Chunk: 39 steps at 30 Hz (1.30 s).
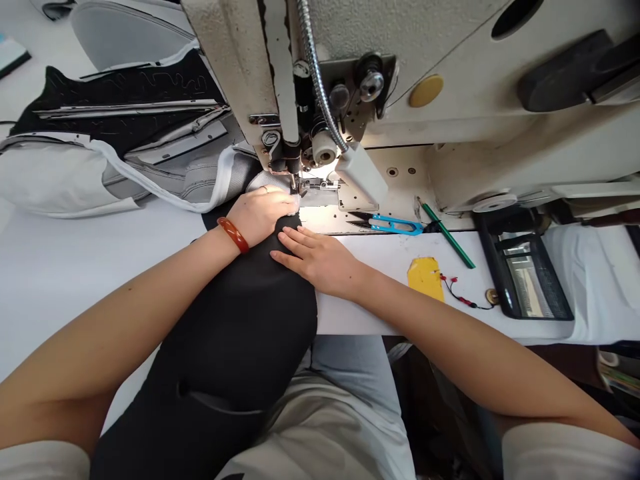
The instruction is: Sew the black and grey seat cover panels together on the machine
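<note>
A long black fabric piece point(225, 320) runs from the sewing machine's needle area down across my lap. My left hand point(263, 213), with a reddish-brown bangle point(233, 235) on its wrist, is closed on the fabric's edge right beside the presser foot point(296, 187). A bit of whitish material shows at its fingertips; the thumb is partly hidden. My right hand point(320, 260) lies flat on the black fabric's right edge, fingers stretched out and slightly apart, just below the left hand. Light from the machine's lamp point(363, 175) falls on the needle area.
Grey and black sewn pieces with white edging point(165, 180) are heaped left of the needle. Blue thread snips point(395, 223), a green pencil point(447, 235), a yellow tag point(426, 279) and a black tray point(530, 277) lie on the right. The machine head point(425, 53) overhangs the table.
</note>
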Available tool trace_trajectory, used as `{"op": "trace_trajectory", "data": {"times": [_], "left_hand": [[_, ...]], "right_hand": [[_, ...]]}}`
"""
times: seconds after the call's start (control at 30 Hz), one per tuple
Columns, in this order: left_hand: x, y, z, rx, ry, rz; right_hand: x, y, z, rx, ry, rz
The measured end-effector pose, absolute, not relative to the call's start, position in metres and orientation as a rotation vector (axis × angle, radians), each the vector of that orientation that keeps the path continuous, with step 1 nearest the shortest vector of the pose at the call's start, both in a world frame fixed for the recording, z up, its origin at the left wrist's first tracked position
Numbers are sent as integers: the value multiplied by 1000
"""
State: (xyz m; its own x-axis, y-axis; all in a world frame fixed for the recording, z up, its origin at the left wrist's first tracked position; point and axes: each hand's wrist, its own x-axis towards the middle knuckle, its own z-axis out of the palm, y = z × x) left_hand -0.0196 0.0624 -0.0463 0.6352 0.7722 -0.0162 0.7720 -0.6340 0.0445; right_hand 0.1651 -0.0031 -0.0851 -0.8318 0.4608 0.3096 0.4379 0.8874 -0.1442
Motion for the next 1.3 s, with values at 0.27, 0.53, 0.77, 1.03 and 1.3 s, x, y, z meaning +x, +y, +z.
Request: {"op": "trace_trajectory", "data": {"times": [0.27, 0.53, 0.77, 1.03, 1.3], "left_hand": [[-25, 79, -47, 2769, 1418, 145], [-14, 77, -45, 2830, 1424, 7], [0, 68, -43, 2905, 1491, -134], [-5, 65, -48, 2864, 1468, 5], [-158, 58, -43, 2735, 1856, 258]], "right_hand": [[173, 20, -89, -720, -2749, 209], [159, 23, -88, -856, -2727, 83], [145, 13, -83, -886, -2659, 25], [148, 15, -86, -849, -2642, 69], [165, 34, -84, -646, -2657, 565]]}}
